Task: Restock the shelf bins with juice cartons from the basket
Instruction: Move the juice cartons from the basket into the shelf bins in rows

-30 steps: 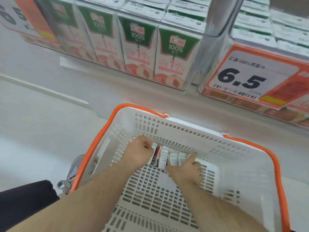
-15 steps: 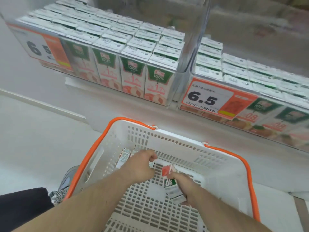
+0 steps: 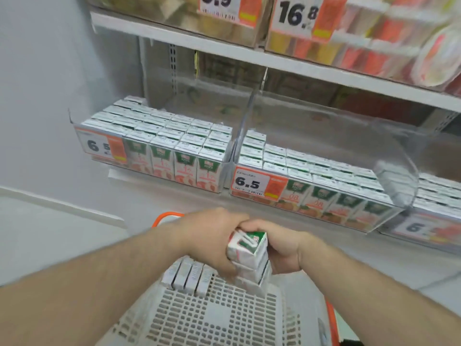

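Juice cartons (image 3: 248,255) sit stacked between left hand (image 3: 210,239) and right hand (image 3: 282,248), both gripping them above the basket (image 3: 212,318).

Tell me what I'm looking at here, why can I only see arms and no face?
The camera sits on the person's head and looks down, so you see only their arms. The left hand and right hand together hold a small stack of juice cartons above a white basket with an orange rim. A few more cartons are lined up inside the basket. Ahead is a shop shelf with clear bins: the left bin and the right bin both hold rows of cartons, with price tags reading 6.5.
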`<state>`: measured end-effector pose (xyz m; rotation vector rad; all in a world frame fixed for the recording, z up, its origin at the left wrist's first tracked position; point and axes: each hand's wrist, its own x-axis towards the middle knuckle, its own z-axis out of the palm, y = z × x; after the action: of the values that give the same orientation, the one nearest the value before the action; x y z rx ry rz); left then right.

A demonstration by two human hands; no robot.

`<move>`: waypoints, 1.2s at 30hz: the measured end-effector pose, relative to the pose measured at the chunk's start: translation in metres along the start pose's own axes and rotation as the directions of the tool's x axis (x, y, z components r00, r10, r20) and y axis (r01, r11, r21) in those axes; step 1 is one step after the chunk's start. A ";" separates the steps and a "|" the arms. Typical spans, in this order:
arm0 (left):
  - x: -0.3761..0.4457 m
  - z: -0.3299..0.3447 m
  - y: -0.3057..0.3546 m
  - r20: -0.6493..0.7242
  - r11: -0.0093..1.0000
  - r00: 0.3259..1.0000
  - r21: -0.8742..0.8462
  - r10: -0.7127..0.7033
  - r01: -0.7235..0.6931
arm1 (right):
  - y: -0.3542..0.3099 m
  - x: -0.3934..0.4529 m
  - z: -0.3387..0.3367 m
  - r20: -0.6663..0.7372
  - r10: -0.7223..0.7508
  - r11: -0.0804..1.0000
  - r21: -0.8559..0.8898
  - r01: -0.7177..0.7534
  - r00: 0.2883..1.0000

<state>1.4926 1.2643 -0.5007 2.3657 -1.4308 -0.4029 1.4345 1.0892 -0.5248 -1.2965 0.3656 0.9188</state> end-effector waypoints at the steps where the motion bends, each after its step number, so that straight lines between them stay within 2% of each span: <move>1: -0.004 -0.015 0.003 -0.055 0.996 0.998 -0.093 -0.013 0.008 | -0.010 -0.009 0.004 0.027 -0.062 0.995 0.073 0.060 0.998; 4: -0.014 -0.050 0.001 -0.188 0.923 0.978 -0.383 -0.092 0.013 | -0.040 -0.034 0.011 0.187 -0.252 0.965 0.123 0.232 0.949; 7: -0.021 -0.070 -0.004 -0.276 0.784 0.951 -0.617 -0.139 -0.065 | -0.060 -0.055 0.018 0.269 -0.336 0.938 0.011 0.346 0.903; 10: -0.027 -0.076 -0.012 -0.315 0.594 0.925 -0.793 -0.213 -0.133 | -0.071 -0.064 0.032 0.138 -0.447 0.872 -0.154 0.465 0.884; 13: -0.032 -0.075 -0.023 -0.338 0.439 0.891 -0.880 -0.302 -0.185 | -0.078 -0.065 0.053 -0.053 -0.590 0.792 -0.228 0.566 0.805; 15: -0.032 -0.075 -0.030 -0.347 0.371 0.870 -0.904 -0.350 -0.212 | -0.083 -0.062 0.065 -0.162 -0.640 0.759 -0.288 0.584 0.751; 20: -0.033 -0.083 -0.047 -0.348 0.275 0.867 -0.926 -0.356 -0.258 | -0.103 -0.048 0.083 -0.334 -0.680 0.732 -0.362 0.577 0.653; 23: -0.037 -0.094 -0.058 -0.361 0.215 0.832 -0.931 -0.420 -0.295 | -0.121 -0.038 0.090 -0.424 -0.686 0.728 -0.411 0.549 0.592; 26: -0.045 -0.109 -0.074 -0.394 0.164 0.746 -0.916 -0.537 -0.366 | -0.157 -0.028 0.090 -0.504 -0.757 0.652 -0.548 0.523 0.416; 28: -0.053 -0.120 -0.087 -0.425 0.170 0.675 -0.895 -0.604 -0.412 | -0.186 -0.019 0.091 -0.484 -0.825 0.564 -0.677 0.473 0.290; 29: -0.056 -0.124 -0.094 -0.441 0.177 0.633 -0.882 -0.637 -0.436 | -0.201 -0.012 0.091 -0.454 -0.853 0.522 -0.739 0.426 0.257; 32: -0.064 -0.134 -0.113 -0.459 0.174 0.524 -0.847 -0.718 -0.503 | -0.239 0.022 0.092 -0.399 -0.883 0.453 -0.863 0.225 0.248; 36: -0.067 -0.144 -0.129 -0.454 0.202 0.403 -0.823 -0.794 -0.530 | -0.278 0.078 0.088 -0.468 -0.837 0.508 -0.858 0.081 0.283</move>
<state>1.6240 1.4010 -0.4227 1.0398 -0.0115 0.0661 1.6690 1.2018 -0.3717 -2.4360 0.3122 -0.4267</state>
